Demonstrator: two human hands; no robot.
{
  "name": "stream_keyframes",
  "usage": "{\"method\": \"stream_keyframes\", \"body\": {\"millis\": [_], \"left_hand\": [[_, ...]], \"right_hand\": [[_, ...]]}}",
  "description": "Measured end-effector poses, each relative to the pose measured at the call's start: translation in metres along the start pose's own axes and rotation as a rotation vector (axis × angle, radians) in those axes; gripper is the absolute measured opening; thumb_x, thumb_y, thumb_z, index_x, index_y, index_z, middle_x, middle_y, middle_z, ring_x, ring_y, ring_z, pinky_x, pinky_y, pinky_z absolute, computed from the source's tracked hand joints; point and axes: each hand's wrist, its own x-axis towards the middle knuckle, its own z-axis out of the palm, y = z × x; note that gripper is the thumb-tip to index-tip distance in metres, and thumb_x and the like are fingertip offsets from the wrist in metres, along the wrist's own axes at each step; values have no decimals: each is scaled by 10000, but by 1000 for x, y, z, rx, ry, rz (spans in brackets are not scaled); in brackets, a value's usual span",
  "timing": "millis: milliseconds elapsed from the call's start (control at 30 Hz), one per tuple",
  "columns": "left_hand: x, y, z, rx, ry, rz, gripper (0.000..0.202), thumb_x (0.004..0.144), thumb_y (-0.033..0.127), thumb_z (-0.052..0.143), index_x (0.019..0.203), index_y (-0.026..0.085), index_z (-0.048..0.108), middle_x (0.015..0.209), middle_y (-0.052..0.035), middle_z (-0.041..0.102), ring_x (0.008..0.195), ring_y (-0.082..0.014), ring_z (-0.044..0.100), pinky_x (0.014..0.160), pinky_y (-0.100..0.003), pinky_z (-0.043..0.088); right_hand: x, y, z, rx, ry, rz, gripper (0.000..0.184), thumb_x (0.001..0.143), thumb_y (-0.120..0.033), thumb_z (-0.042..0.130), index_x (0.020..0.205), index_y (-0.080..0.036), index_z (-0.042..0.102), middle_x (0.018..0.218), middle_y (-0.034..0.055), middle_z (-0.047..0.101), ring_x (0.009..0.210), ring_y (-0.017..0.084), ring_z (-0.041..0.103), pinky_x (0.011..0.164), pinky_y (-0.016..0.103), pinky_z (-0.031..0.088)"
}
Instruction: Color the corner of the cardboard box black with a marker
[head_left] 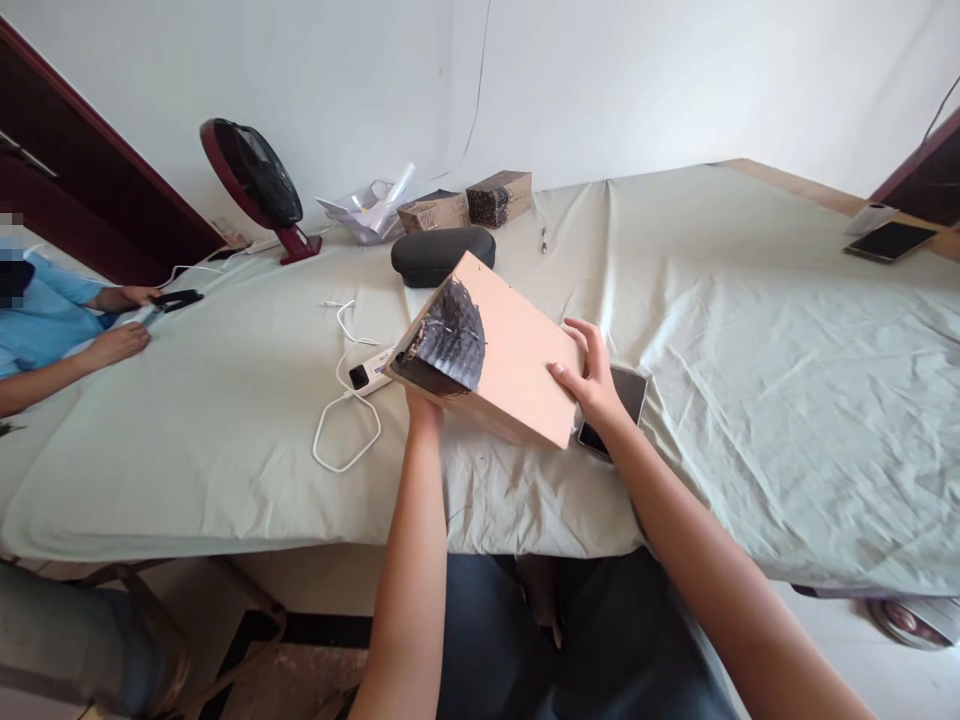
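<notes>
Cloth-covered table point(225, 430), with a pale box point(521, 360), dark-patched at one corner, held tilted over its near part, in front of a black case point(442, 255). The right hand point(592, 375) grips the box's right end, thumb on top, fingers parted; the left hand point(424, 408) lies beneath the left corner, its fingers hidden, so its grip cannot be judged.

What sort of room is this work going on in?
Probably a household room doubling as a workspace, though that isn't certain: a loose cloth drapes the table, with a fan and a small brown box standing on it.
</notes>
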Motion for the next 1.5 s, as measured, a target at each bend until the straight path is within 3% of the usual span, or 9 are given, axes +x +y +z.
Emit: {"method": "stream_keyframes", "body": {"millis": [133, 267, 367, 533, 767, 933, 1100, 1267, 1500], "left_hand": [[-11, 23, -3, -44, 42, 27, 985, 767, 1052, 343, 1306, 301, 685, 1418, -131, 678, 1416, -343, 593, 1197, -505, 478], [-25, 59, -3, 243, 147, 350, 992, 810, 875, 663, 1582, 304, 414, 1493, -148, 573, 1443, -329, 565, 1214, -489, 463], [-38, 90, -3, 459, -8, 444, 965, 851, 823, 680, 1619, 328, 372, 1542, -151, 508, 1477, -356, 524, 1193, -509, 482], [-56, 123, 3, 672, -225, 536, 1079, 725, 690, 884, 1615, 323, 396, 1640, -147, 375, 1611, -414, 306, 1320, -594, 288], [-61, 121, 5, 449, -181, 490, 580, 845, 600, 776, 1291, 276, 594, 1630, -124, 403, 1600, -380, 357, 1200, -488, 463], [-63, 122, 14, 416, -56, 271, 178, 883, 321, 690, 995, 246, 574, 1204, -58, 577, 1243, -262, 609, 1092, -398, 513], [-63, 123, 17, 440, -44, 162, 278, 759, 135, 698, 976, 248, 567, 1086, -30, 552, 1037, -196, 582, 912, -292, 541], [-61, 133, 14, 588, -102, 175, 316, 734, 92, 695, 991, 254, 612, 1093, -35, 576, 1041, -216, 576, 987, -351, 544], [-53, 136, 9, 568, -172, 221, 355, 717, 72, 735, 1005, 251, 632, 1063, -39, 573, 1107, -242, 589, 1122, -428, 515]], "right_hand": [[-1, 10, 11, -52, -77, -52, 821, 781, -670, 860, 1419, -321, 478, 1490, 139, 603, 1400, 352, 586, 1187, 549, 494], [-5, 30, 25, -137, -208, -163, 735, 837, -572, 856, 1413, -324, 473, 1455, 141, 603, 1328, 325, 633, 1125, 537, 552], [-9, 40, 33, -175, -268, -244, 772, 877, -508, 830, 1482, -336, 382, 1414, 142, 612, 1217, 294, 673, 996, 499, 612], [-10, 38, 35, -207, -311, -241, 864, 904, -510, 794, 1575, -323, 283, 1432, 159, 617, 1182, 284, 680, 953, 469, 606], [-8, 18, 28, -253, -265, -159, 577, 1012, -625, 565, 1456, -267, 477, 1378, 146, 657, 1168, 285, 673, 993, 461, 567], [-5, 13, 26, -414, -198, -83, 401, 1074, -541, 401, 1135, -220, 634, 1116, 113, 713, 1067, 283, 670, 976, 440, 540], [-2, 15, 23, -771, -160, 85, 293, 982, -299, 465, 1180, -170, 638, 1164, 170, 711, 1095, 322, 676, 967, 449, 532], [0, 12, 16, -1133, -305, 337, 342, 929, -376, 618, 1192, -162, 658, 1169, 221, 746, 1136, 414, 689, 869, 464, 544], [0, 7, 14, -1207, -374, 317, 206, 907, -292, 614, 1065, -177, 679, 1167, 237, 750, 1107, 421, 708, 829, 441, 537]]}}
